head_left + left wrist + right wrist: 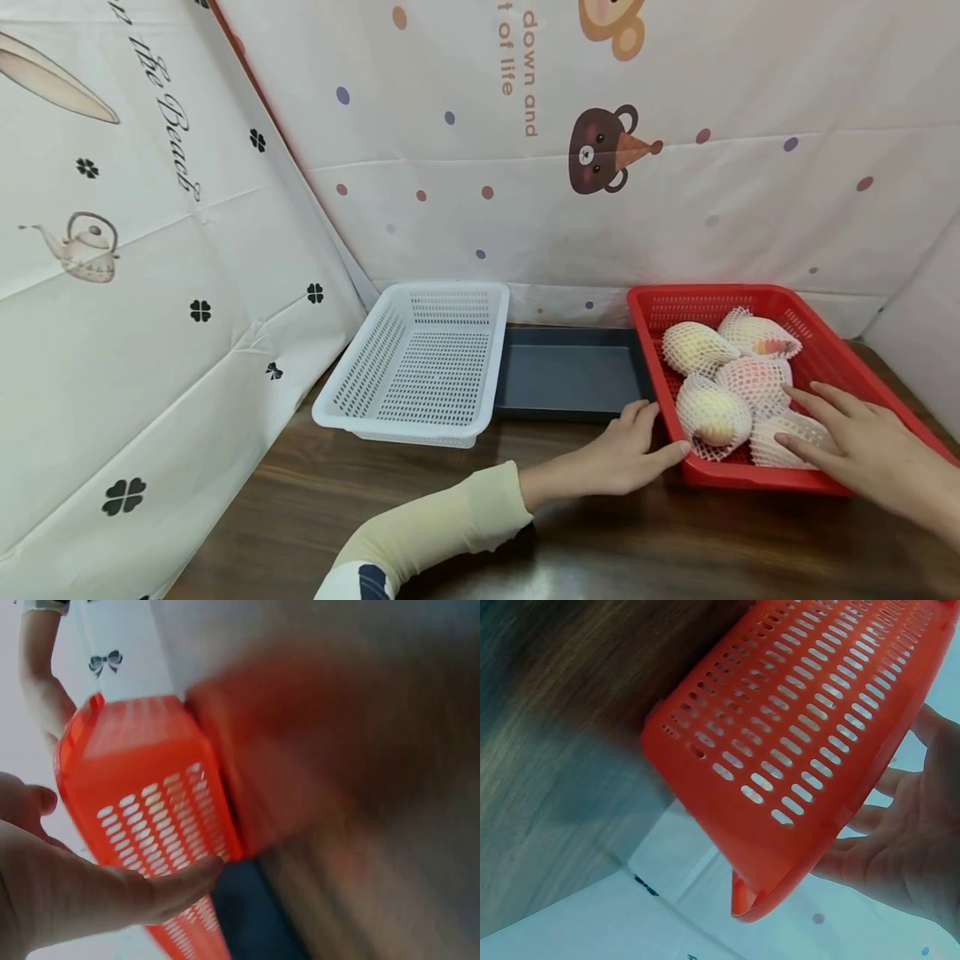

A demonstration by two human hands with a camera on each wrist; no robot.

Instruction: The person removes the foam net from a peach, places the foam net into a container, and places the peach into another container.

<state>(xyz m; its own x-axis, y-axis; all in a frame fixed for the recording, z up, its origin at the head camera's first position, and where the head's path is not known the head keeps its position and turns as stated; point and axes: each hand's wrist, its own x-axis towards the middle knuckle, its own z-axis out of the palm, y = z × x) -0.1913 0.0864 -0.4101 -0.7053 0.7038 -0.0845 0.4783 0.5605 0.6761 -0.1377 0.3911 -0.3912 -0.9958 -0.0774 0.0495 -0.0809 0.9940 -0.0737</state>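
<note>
A red plastic basket (757,477) stands at the right of the table, holding several round yellow and pink fruits (693,348) in white foam nets. My left hand (618,454) is at its left side, thumb by the rim and the other fingers stretched along the outer wall. In the left wrist view those fingers (176,889) lie close to the slotted wall. Over the right front of the basket, my right hand (862,437) has its fingers spread just above the netted fruit. The right wrist view shows this hand (911,832) beyond the rim, partly hidden by the basket wall.
A white slotted basket (487,375) stands to the left on the dark wood table (300,517). Between the two baskets lies a shallow dark grey tray (570,371). Printed white cloth (420,225) hangs behind and along the left side.
</note>
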